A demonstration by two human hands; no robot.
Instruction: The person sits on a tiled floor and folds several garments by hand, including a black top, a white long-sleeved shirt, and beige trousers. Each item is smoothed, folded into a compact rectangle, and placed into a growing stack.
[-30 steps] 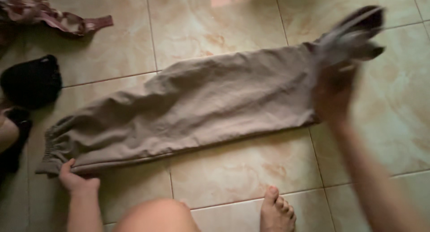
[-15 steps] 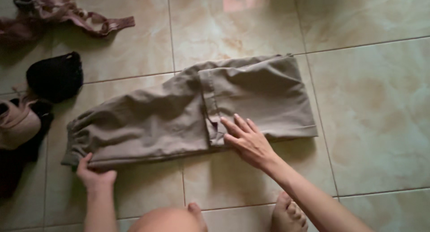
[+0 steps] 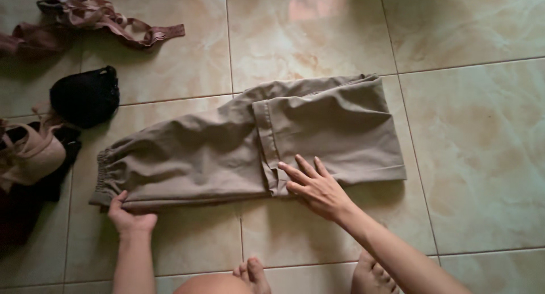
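Pressing flat, open right hand (image 3: pixel 317 187) on folded khaki trousers (image 3: pixel 227 149); left hand (image 3: pixel 129 217) pinching waistband corner.

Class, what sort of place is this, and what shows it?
Probably a room in a home: a glossy tiled floor, tan trousers being folded on it, other clothes lying nearby, and bare feet.

Khaki trousers (image 3: pixel 227 149), half-folded on floor tiles

Left-edge clothes pile (image 3: pixel 25 163) runs out of view — left hand (image 3: pixel 129 217) fingertips tuck beneath the trousers (image 3: pixel 227 146).
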